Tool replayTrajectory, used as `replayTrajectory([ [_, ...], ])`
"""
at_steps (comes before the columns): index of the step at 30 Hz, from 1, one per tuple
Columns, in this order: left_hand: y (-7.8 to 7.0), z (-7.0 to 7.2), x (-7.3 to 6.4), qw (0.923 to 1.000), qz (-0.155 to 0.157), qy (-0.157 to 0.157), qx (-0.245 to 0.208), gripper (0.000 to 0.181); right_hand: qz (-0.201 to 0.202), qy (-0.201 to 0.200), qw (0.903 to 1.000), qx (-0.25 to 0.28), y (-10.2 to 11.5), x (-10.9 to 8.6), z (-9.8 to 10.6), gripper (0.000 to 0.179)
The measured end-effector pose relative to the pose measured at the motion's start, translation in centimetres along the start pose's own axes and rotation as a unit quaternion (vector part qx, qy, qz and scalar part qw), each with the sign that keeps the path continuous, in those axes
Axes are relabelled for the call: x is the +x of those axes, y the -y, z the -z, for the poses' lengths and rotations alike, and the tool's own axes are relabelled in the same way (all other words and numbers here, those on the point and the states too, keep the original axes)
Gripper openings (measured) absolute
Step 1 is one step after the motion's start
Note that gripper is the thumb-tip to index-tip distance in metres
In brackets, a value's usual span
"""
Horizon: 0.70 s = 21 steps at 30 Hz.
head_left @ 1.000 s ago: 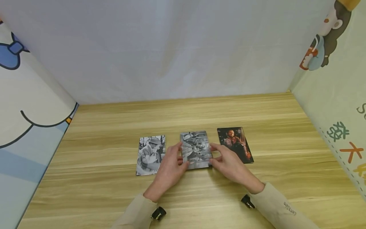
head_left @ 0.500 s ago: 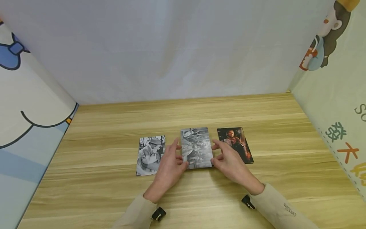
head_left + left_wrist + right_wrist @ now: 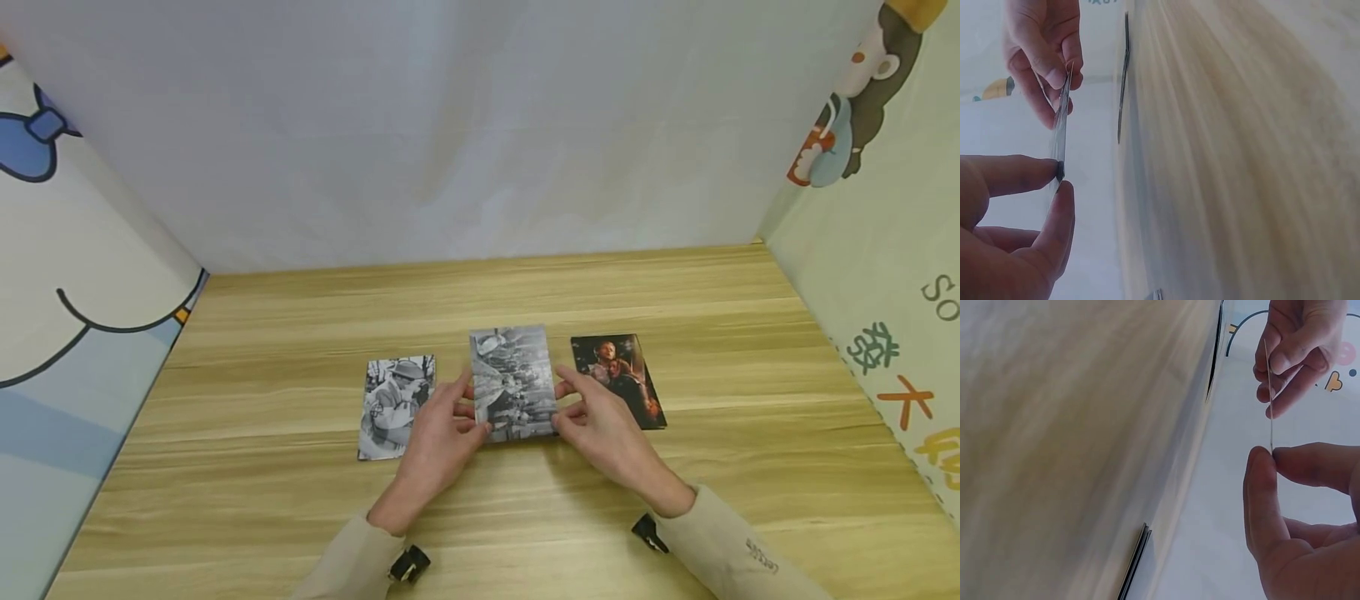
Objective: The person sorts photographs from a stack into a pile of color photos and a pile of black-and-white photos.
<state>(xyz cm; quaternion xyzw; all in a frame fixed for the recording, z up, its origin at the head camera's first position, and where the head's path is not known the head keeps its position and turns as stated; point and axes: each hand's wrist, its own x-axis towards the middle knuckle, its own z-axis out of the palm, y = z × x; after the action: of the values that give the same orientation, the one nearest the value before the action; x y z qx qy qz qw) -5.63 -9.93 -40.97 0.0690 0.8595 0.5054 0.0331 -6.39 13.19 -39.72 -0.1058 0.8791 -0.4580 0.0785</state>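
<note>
Between my hands is a black-and-white photo card (image 3: 513, 383) showing a crowd scene, held raised off the table. My left hand (image 3: 442, 429) pinches its left edge between thumb and fingers. The right hand (image 3: 603, 425) pinches the opposite edge the same way. Seen edge-on in the left wrist view, the held photo card (image 3: 1062, 131) is thin; whether it is one card or several, I cannot tell. To the left lies a black-and-white photo card (image 3: 392, 408) of a person in a hat. A dark colour photo card (image 3: 621, 379) lies to the right.
The wood-grain table (image 3: 300, 317) carries the cards. A pale cloth wall (image 3: 480, 133) rises behind it, with printed cartoon panels on both sides. In the right wrist view, a small stack of cards (image 3: 1136, 562) lies on the table beside the hand.
The middle photo card has come up a little and its far edge reaches farther from me. Both hands stay at its sides. The two side cards have not moved.
</note>
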Motion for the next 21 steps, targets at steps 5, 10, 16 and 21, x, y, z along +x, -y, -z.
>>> replayTrajectory([
  [5, 0.0, 0.2, -0.2, 0.9998, -0.016, -0.009, -0.008, 0.078, 0.008, -0.003, 1.0000, -0.003, 0.3, -0.1, -0.1, 0.064],
  [10, 0.1, 0.4, -0.4, 0.9990, -0.024, -0.029, -0.026, 0.073, 0.013, -0.007, 0.9999, 0.001, 0.5, -0.2, -0.3, 0.062],
  [16, 0.0, 1.0, -0.6, 0.9975, -0.030, -0.056, -0.029, 0.065, 0.022, -0.010, 0.9995, 0.020, 0.8, -0.1, -0.6, 0.061],
  [21, 0.2, 1.7, -0.9, 0.9967, -0.033, -0.070, -0.024, 0.063, 0.027, -0.009, 0.9990, 0.035, 1.2, -0.1, -0.9, 0.061],
])
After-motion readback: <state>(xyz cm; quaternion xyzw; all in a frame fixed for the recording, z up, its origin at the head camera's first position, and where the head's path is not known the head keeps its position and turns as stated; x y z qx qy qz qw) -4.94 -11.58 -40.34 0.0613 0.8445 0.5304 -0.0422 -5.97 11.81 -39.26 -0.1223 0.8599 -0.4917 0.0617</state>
